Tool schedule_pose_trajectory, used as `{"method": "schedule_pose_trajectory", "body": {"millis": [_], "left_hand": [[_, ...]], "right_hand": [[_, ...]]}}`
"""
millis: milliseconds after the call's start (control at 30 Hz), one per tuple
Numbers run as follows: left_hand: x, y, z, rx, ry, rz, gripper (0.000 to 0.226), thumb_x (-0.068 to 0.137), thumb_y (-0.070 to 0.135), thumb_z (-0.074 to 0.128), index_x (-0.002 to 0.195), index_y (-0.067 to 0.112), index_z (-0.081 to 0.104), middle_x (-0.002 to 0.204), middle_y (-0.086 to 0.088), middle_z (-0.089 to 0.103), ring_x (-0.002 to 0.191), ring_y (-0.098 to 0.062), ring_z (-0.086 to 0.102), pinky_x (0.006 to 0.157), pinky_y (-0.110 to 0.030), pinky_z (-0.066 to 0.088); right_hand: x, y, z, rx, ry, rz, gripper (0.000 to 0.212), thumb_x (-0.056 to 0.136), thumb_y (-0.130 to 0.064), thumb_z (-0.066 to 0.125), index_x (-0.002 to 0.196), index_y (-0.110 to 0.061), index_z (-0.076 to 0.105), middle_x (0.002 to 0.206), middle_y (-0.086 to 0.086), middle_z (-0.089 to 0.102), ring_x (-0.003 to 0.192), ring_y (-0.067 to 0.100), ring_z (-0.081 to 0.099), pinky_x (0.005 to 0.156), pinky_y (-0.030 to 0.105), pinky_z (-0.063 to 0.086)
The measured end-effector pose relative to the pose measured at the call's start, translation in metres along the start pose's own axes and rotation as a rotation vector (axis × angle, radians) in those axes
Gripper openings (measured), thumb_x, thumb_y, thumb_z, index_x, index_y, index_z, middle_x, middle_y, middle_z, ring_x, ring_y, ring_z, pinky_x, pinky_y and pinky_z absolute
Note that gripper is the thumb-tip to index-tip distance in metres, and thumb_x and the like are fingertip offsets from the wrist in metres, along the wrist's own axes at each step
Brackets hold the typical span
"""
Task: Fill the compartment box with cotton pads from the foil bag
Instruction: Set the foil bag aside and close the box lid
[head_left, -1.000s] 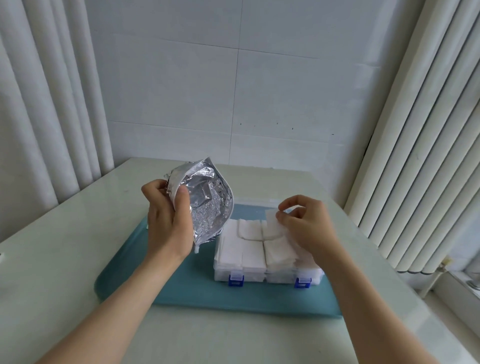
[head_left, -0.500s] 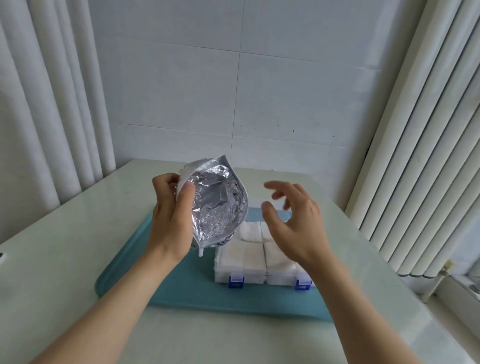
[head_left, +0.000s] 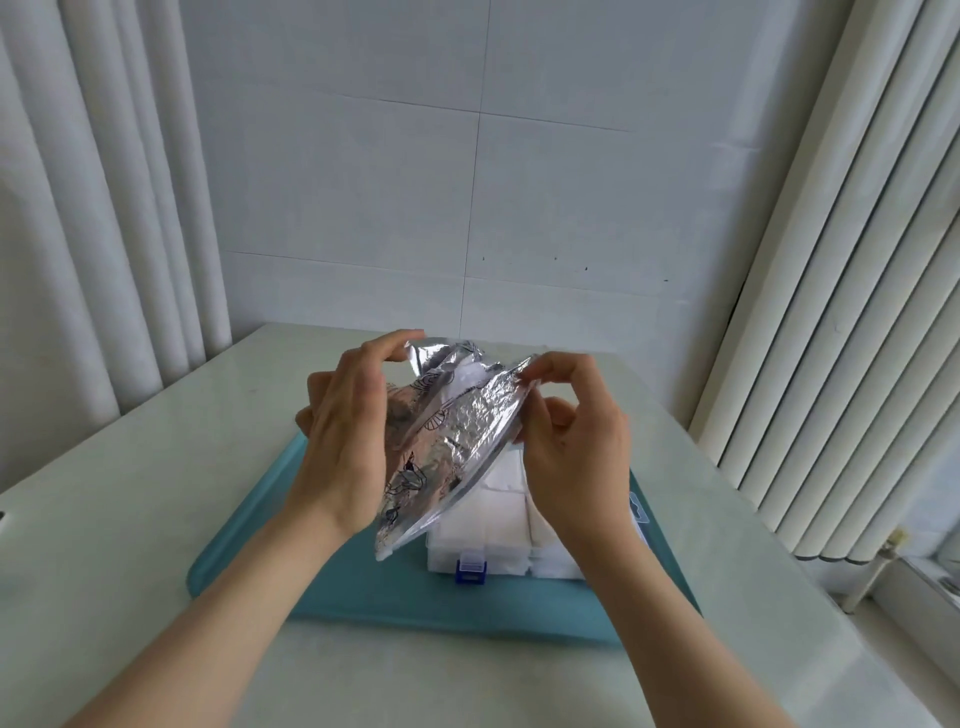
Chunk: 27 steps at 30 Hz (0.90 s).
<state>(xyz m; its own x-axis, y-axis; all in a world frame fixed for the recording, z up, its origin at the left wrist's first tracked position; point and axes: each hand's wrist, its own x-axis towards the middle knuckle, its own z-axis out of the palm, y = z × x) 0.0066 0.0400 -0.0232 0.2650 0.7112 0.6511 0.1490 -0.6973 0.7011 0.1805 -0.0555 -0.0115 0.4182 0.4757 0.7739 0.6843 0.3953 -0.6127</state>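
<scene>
A: Over the compartment box (head_left: 509, 564), on my feed, the foil bag (head_left: 447, 436) is held up in both hands. It's tilted, with its bottom corner low by the blue latch (head_left: 469, 570).
B: Grip?
A: I see the left hand (head_left: 348, 431) curled round the bag's left side, thumb and fingertips on the mouth edge. The right hand (head_left: 576, 457) pinches the right lip between thumb and forefinger — other fingers loosely curled. Mouth is spread open, and a white pad (head_left: 465, 376) shows inside.
B: Box?
A: It sits on the teal tray (head_left: 311, 587), on the pale table (head_left: 130, 545). The compartments I can see are packed with cotton pads (head_left: 498, 512) — the right part is hidden behind the right wrist.
</scene>
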Motion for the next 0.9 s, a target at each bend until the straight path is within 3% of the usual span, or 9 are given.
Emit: {"method": "schedule_pose_trajectory", "body": {"millis": [67,167,267,433,500,600,700,800,900], "left_hand": [[0.004,0.002,-0.003,-0.032,0.053,-0.077,0.055,0.101,0.065,0.009,0.128,0.060,0.057,0.116,0.032,0.056,0.120,-0.014,0.044,0.108,-0.045,0.036],[0.009,0.003,-0.007,0.036,0.116,-0.194,0.045,0.098,0.053,0.021,0.091,0.036,0.063,0.083,0.012,0.056,0.112,-0.027,0.044,0.101,-0.048,0.037],[0.011,-0.001,-0.009,0.115,0.125,-0.175,0.061,0.098,0.073,0.022,0.069,0.026,0.048,0.070,0.009,0.047,0.096,-0.031,0.046,0.085,-0.045,0.035],[0.011,-0.005,-0.011,0.221,0.091,-0.073,0.058,0.080,0.099,0.024,0.093,0.059,0.065,0.114,0.016,0.055,0.113,-0.017,0.034,0.085,-0.034,0.021],[0.012,-0.009,-0.010,0.237,0.149,-0.050,0.043,0.091,0.082,0.037,0.092,0.054,0.070,0.120,0.018,0.058,0.119,-0.020,0.037,0.088,-0.034,0.021],[0.017,-0.019,-0.009,0.256,0.238,0.037,0.039,0.104,0.053,0.045,0.102,0.031,0.078,0.114,0.013,0.069,0.119,-0.026,0.055,0.093,-0.038,0.034],[0.020,-0.024,-0.014,0.166,0.318,0.039,0.032,0.113,0.030,0.046,0.100,0.012,0.070,0.087,0.007,0.068,0.084,-0.021,0.063,0.076,-0.030,0.038],[0.019,-0.022,-0.019,0.214,0.429,0.060,0.030,0.113,0.022,0.046,0.100,0.004,0.066,0.084,-0.002,0.070,0.070,-0.024,0.057,0.065,-0.025,0.029],[0.019,-0.023,-0.019,0.241,0.483,0.083,0.024,0.114,0.025,0.046,0.108,0.005,0.058,0.092,-0.002,0.067,0.075,-0.026,0.058,0.069,-0.030,0.034]], "right_hand": [[0.002,0.000,-0.003,0.046,0.050,0.054,0.028,0.098,0.007,0.060,0.097,-0.020,0.067,0.095,-0.007,0.070,0.061,0.022,0.071,0.053,0.039,0.057],[0.005,0.003,-0.007,0.101,0.166,0.116,0.035,0.093,0.014,0.056,0.087,-0.017,0.068,0.087,-0.006,0.071,0.065,0.025,0.074,0.057,0.045,0.062],[0.005,0.002,-0.009,0.145,0.213,0.186,0.029,0.097,0.012,0.053,0.096,-0.017,0.060,0.083,-0.012,0.062,0.059,0.026,0.073,0.054,0.046,0.061],[0.003,-0.002,-0.004,0.116,0.114,0.223,0.038,0.105,0.002,0.049,0.115,-0.032,0.063,0.092,-0.004,0.061,0.058,0.024,0.074,0.054,0.054,0.059],[0.002,0.001,-0.001,0.077,0.075,0.188,0.040,0.104,0.003,0.049,0.107,-0.031,0.070,0.099,0.011,0.060,0.062,0.023,0.074,0.056,0.051,0.062],[-0.001,0.007,0.004,0.003,0.017,0.115,0.043,0.103,0.006,0.049,0.105,-0.030,0.073,0.101,0.006,0.058,0.064,0.020,0.073,0.058,0.048,0.061],[0.000,0.013,0.005,-0.089,-0.036,0.054,0.049,0.098,0.011,0.053,0.105,-0.034,0.073,0.097,-0.005,0.060,0.071,0.021,0.067,0.062,0.046,0.058],[0.000,0.013,0.003,-0.147,-0.082,0.009,0.046,0.096,0.010,0.057,0.105,-0.031,0.076,0.090,-0.006,0.062,0.072,0.014,0.061,0.062,0.027,0.049],[-0.002,0.004,0.005,-0.006,-0.102,0.174,0.043,0.096,0.006,0.055,0.102,-0.030,0.079,0.084,-0.003,0.072,0.068,0.021,0.066,0.061,0.036,0.055]]}}
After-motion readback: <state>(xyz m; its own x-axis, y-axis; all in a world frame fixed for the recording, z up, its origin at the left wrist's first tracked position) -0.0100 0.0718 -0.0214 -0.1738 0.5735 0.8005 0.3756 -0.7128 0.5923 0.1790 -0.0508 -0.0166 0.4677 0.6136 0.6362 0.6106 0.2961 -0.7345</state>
